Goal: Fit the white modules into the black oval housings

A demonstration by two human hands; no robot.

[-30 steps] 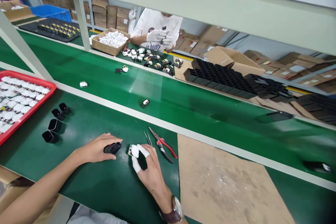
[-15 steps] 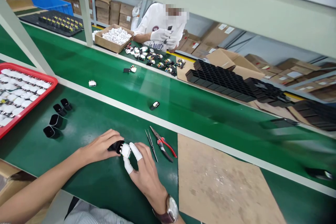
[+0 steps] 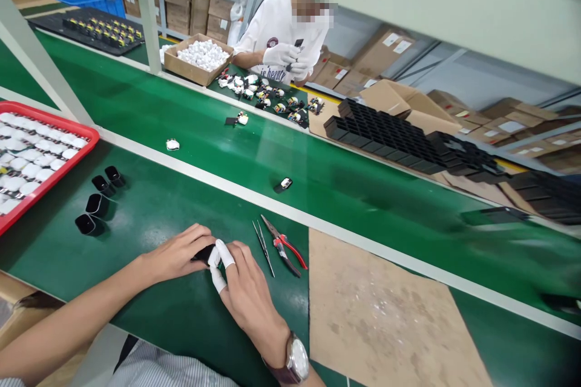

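Note:
My left hand (image 3: 184,252) grips a black plastic housing (image 3: 204,253), its open end facing right. In my right hand (image 3: 242,281), the thumb and index finger, both in white finger cots, pinch a white part (image 3: 214,257) at the mouth of that housing. Part of the white piece is hidden behind my fingers, and how deep it sits inside I cannot tell. Just right of my hands lie metal tweezers (image 3: 263,248) and red-handled pliers (image 3: 284,246). Several black housings (image 3: 96,204) stand on the green bench to the left.
A red tray (image 3: 93,139) of white parts is at far left. Beyond the pale rail, the green belt (image 3: 218,160) carries a white part (image 3: 172,144) and a black-cased unit (image 3: 283,185). A brown board (image 3: 376,314) lies right. Across the belt, a co-worker in white gloves (image 3: 285,57) handles parts.
My right hand has moved left, bringing the white part into the mouth of the black housing. Pieces on the belt have shifted to the right.

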